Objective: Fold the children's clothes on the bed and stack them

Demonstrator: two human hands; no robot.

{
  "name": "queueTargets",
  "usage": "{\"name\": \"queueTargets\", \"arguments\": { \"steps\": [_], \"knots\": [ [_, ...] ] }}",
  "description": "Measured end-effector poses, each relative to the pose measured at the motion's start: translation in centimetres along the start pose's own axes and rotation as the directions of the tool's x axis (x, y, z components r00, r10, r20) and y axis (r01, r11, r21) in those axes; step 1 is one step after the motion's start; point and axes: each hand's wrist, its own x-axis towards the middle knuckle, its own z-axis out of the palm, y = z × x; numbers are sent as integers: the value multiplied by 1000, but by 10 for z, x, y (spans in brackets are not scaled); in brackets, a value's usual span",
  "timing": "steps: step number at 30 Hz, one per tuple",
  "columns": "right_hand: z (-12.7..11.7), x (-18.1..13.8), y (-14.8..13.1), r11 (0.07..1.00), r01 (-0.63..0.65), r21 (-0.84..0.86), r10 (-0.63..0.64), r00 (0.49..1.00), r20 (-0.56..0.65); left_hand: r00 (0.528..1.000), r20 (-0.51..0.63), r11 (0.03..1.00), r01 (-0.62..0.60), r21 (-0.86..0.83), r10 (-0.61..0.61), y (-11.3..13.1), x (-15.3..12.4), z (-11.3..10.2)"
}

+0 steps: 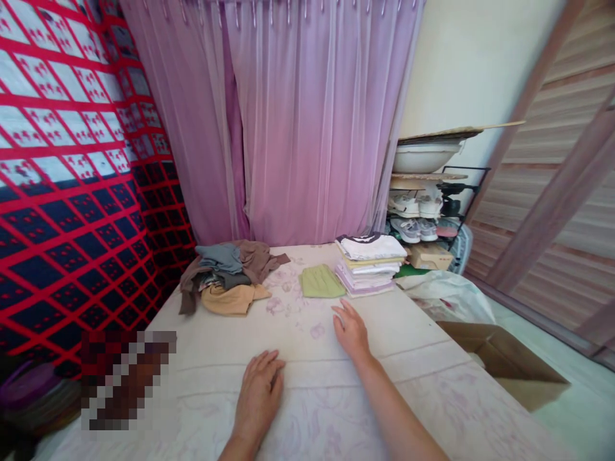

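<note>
My left hand (261, 388) rests palm down on the pale, flower-printed bed sheet (317, 397), fingers stretched forward with nothing in them. Farther ahead, my right hand (350, 328) is also over the sheet, its fingers apart and holding nothing. Just beyond its fingertips lies a folded light green garment (321, 282). To the right of that stands a neat stack of folded clothes (369, 266), mostly white and lilac, with a dark-collared white shirt (372, 246) on top. At the far left is a loose heap of brown and grey clothes (235, 262), with a tan garment (233, 299) at its front.
Purple curtains (312, 128) hang behind the bed. Right of it are a shoe rack (423, 214), a white plastic bag (451, 294) and an open cardboard box (504, 358). A red-and-black checked cloth (72, 224) hangs at left. A patch at lower left is blurred out.
</note>
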Motion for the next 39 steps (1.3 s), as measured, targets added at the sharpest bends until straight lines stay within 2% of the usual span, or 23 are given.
{"name": "queueTargets", "arguments": {
  "steps": [4, 10, 13, 17, 20, 22, 24, 26, 30, 32, 34, 36, 39],
  "knots": [
    [25, -33, -13, 979, -129, 157, 120, 991, 64, 999, 18, 999, 28, -16, -28, 5, -2, -3],
    [17, -42, -18, 879, -257, 402, 244, 966, 86, 994, 50, 992, 97, -86, -93, 10, -3, -7],
    [11, -42, -17, 789, -355, 502, 350, 931, 108, 992, 52, 982, 123, -143, -117, 9, -2, -8],
    [6, -38, -18, 622, -489, 612, 514, 844, 151, 986, 84, 942, 160, -296, -141, -1, 4, -8],
    [1, -31, -20, 511, -515, 688, 575, 800, 172, 971, 144, 862, 238, -447, -193, -18, 15, -14],
    [-1, -26, -19, 460, -511, 726, 597, 784, 172, 947, 197, 826, 318, -465, -254, -33, 26, -22],
    [-3, -23, -19, 424, -509, 749, 615, 769, 175, 931, 179, 845, 365, -391, -319, -50, 42, -34],
    [-3, -22, -18, 409, -518, 751, 621, 761, 187, 940, 74, 903, 341, -261, -333, -67, 60, -48],
    [-2, -23, -17, 425, -531, 733, 606, 769, 206, 979, -42, 977, 200, 67, -198, -85, 101, -78],
    [-1, -23, -17, 434, -529, 729, 600, 774, 204, 983, -89, 955, 179, 237, -163, -85, 122, -90],
    [-1, -23, -17, 442, -530, 724, 595, 777, 206, 973, -141, 904, 221, 367, -181, -81, 141, -99],
    [-1, -23, -17, 449, -538, 714, 590, 778, 216, 953, -178, 848, 301, 437, -246, -79, 158, -106],
    [-3, -22, -19, 461, -552, 695, 588, 777, 227, 899, -204, 776, 438, 453, -388, -80, 175, -110]
  ]
}}
